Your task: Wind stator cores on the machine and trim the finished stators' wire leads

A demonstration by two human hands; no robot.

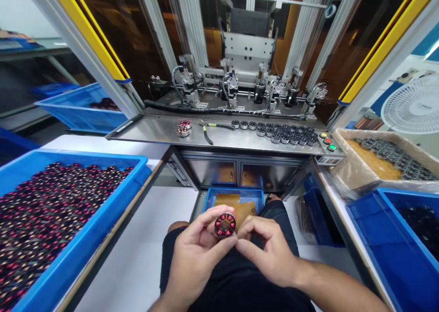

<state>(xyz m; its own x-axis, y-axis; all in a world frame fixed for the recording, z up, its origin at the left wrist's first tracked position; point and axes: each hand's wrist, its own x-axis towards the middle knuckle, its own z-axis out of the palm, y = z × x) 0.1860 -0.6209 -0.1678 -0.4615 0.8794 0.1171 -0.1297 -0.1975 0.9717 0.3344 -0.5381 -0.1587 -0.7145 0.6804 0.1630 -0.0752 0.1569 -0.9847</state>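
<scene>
A round motor stator (225,224) with red windings and a dark rim is held up over my lap, its face toward me. My left hand (202,248) is closed around its left and lower edge. At the stator's lower right, my right hand (265,243) has its thumb and forefinger pinched together, close to the left thumb. Whatever is between those fingertips is too small to make out. Below and behind the hands, a blue tray (235,192) with brown sheets sits low down.
Across the steel ledge (144,128) lie wound stators (183,129), green-handled cutters (207,131) and rows of dark stators (288,133). Red-wound stators fill a blue bin (78,239) at left. To the right stand a push-button box (329,147), a lined carton (356,170) and another blue bin (380,220).
</scene>
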